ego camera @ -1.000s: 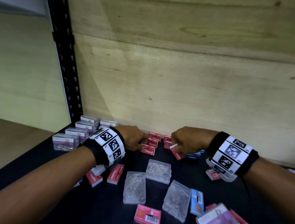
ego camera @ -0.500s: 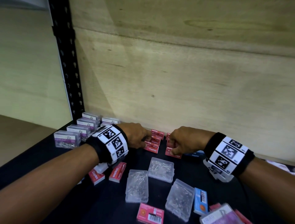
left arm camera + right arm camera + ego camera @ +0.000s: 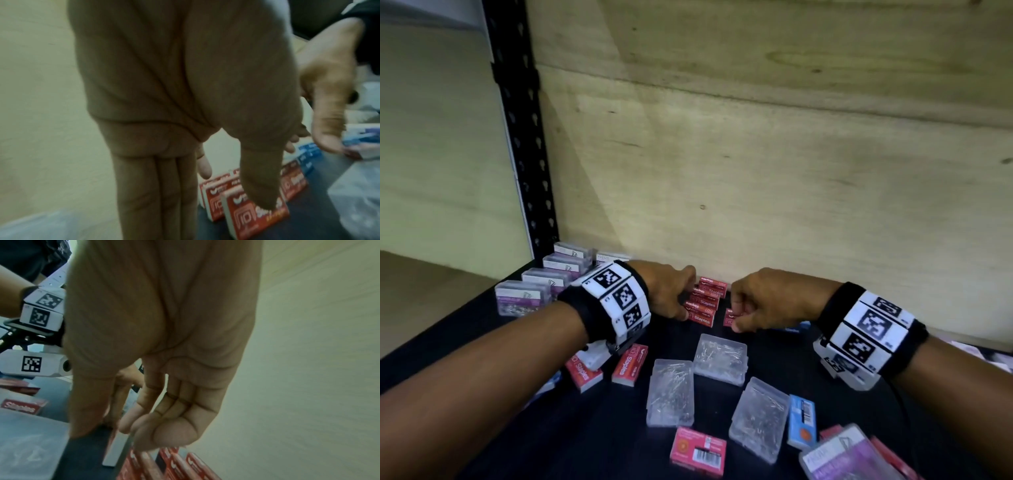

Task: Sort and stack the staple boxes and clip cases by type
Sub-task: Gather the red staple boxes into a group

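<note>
The step in hand looks like the lining-up of the red staple boxes (image 3: 702, 305) into one row against the wooden back panel (image 3: 774, 178), the person using both hands at once. The left hand (image 3: 669, 291) lies at the row's left flank; in the left wrist view its fingers (image 3: 148, 186) run straight and pressed together, and the thumb tip rests on the face of the nearest box (image 3: 255, 212), so it seems to steady rather than grip. The right hand (image 3: 763, 301) sits just right of the row with its fingers curled, the thumb and fingertips closing on a single red box (image 3: 731, 317) that stands just beside the row; whether the pinch is firm cannot be told from the right wrist view, where the fingertips (image 3: 164, 434) hover over the box tops.

The row's boxes stand on edge, their printed faces turned toward the person and their long axes running left to right, parallel to the panel; the row itself runs away from the fingertips toward the panel.

Next, by this reading, the single box has to slide leftward until it touches the row, kept parallel to it, while the left fingers brace the far side. Loose red boxes (image 3: 625, 365) lie behind the left wrist, and clear clip cases (image 3: 671, 392) lie near the person, unsorted
</note>
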Motion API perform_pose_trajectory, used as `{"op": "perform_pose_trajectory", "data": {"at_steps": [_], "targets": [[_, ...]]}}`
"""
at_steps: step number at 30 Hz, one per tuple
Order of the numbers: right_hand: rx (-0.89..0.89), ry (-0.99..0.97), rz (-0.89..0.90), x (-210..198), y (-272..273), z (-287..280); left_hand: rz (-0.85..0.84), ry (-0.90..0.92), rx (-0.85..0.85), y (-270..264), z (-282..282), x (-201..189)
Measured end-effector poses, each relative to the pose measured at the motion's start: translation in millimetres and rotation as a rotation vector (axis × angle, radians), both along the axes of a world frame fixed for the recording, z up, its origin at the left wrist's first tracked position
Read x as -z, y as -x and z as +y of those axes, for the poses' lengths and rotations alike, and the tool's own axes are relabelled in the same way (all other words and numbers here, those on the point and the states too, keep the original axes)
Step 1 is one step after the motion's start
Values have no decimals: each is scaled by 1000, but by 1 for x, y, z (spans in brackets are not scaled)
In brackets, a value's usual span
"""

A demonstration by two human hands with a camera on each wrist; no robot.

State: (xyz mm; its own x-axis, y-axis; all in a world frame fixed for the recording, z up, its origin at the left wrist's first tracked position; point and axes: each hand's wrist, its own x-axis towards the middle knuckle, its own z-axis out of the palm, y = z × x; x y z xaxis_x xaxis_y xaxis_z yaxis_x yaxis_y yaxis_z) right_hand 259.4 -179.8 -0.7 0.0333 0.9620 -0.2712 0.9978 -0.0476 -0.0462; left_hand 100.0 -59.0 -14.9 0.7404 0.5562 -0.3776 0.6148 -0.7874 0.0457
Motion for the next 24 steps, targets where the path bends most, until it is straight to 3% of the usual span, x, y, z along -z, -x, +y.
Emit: {"op": "perform_pose_trajectory", "data": {"at_steps": [3, 8, 16, 24], "targets": [[-22, 87, 32, -2, 11, -10, -38, 55, -64, 11, -4, -11], [-28, 182, -8, 5, 28, -14, -2, 79, -7, 40, -36, -24], [-2, 216, -13, 4, 39, -16, 22, 195, -1, 60, -68, -6], [18, 193, -20, 13, 41, -17, -1, 169, 8, 68, -76, 3]]}}
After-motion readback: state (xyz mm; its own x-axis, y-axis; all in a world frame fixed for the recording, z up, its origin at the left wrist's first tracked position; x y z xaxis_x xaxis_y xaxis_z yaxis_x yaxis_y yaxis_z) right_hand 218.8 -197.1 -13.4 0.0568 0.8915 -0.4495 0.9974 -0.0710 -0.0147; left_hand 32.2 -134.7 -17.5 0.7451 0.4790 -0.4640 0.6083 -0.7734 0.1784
